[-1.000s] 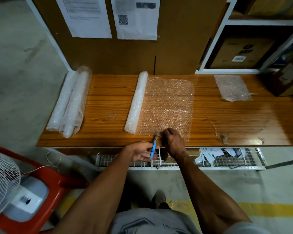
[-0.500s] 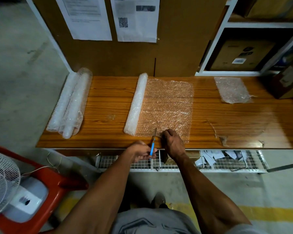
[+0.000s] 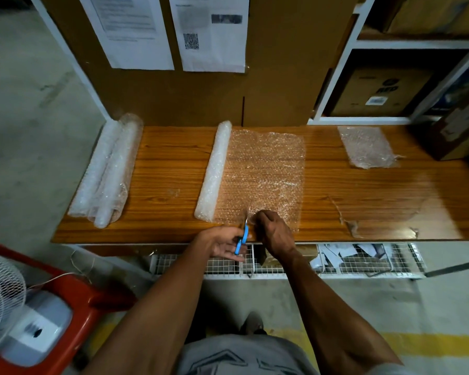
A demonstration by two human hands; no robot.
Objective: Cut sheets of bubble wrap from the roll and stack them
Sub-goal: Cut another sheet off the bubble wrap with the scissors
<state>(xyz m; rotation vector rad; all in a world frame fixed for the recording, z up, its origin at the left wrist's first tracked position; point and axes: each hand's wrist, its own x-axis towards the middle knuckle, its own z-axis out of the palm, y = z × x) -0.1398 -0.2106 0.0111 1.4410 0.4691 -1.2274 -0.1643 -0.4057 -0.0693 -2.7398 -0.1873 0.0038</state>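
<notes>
- Two hands work at the near edge of the bench (image 3: 173,169): the left hand (image 3: 222,243) has its grip closed around the blue-handled scissors (image 3: 243,234), and the right hand (image 3: 272,228) pinches the unrolled bubble wrap (image 3: 266,169) just right of the blades.
- Compared with a second ago, the blades have advanced slightly past the sheet's near edge, so the cut has probably just begun; most of the sheet's width lies uncut.
- One working roll (image 3: 214,169) lies mid-bench, joined to that sheet.
- Two spare rolls (image 3: 109,171) rest at the left end.
- One pile of cut wrap (image 3: 367,147) sits far right; its sheet count is unclear.
</notes>
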